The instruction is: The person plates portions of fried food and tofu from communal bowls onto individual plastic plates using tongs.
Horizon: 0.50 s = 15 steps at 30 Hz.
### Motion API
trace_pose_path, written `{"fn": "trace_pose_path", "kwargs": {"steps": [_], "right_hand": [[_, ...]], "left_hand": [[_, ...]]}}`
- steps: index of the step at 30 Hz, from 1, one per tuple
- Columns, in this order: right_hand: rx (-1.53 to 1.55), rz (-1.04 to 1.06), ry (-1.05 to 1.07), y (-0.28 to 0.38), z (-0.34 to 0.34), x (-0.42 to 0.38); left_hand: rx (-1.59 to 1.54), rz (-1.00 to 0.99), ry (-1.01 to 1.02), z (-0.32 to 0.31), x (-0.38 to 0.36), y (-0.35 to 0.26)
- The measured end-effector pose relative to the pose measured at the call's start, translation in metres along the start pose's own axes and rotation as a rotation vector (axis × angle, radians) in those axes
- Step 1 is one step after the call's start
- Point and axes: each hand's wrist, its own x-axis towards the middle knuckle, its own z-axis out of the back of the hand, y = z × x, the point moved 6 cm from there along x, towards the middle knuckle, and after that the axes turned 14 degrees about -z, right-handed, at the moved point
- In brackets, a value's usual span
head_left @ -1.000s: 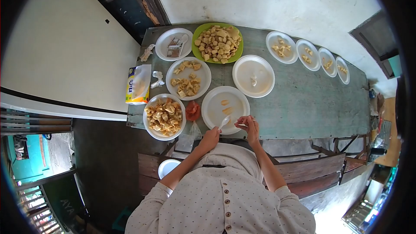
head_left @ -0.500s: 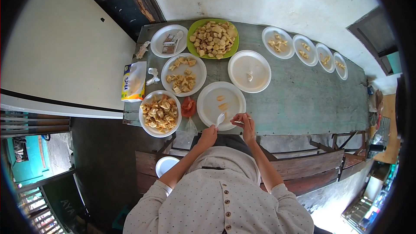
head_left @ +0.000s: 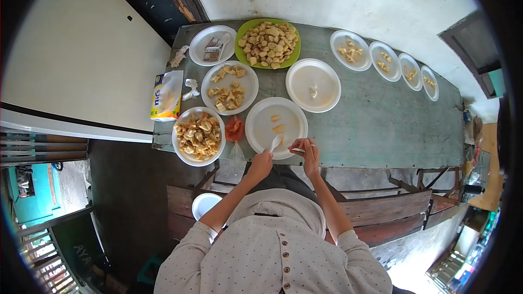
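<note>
A white plate (head_left: 256, 130) with a few thin yellowish pieces (head_left: 278, 129) on it lies at the near edge of the table. Over its lower rim my left hand (head_left: 261, 164) is closed on the handle of a white plastic spoon (head_left: 277, 141). My right hand (head_left: 306, 155) is just right of the spoon, fingers pinched together at the plate's edge; a thin pale object shows at the fingertips, too small to name. Left of the plate lies a red bag (head_left: 235, 129).
A green bowl (head_left: 240, 56) of pale chunks stands at the back. Plates of folded pieces (head_left: 199, 137) are on the left, beside a tissue pack (head_left: 166, 96). Another white plate (head_left: 327, 103) is behind right; several small plates (head_left: 350, 50) line the wall.
The view has shifted slightly, so the table contents sit a little higher in it. My hands keep nearly the same pose over the plate.
</note>
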Motion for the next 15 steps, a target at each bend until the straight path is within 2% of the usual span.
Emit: {"fn": "trace_pose_path", "kwargs": {"steps": [15], "right_hand": [[-0.003, 0.0, 0.045, 0.001, 0.003, -0.002]], "left_hand": [[0.073, 0.01, 0.013, 0.002, 0.01, -0.006]]}}
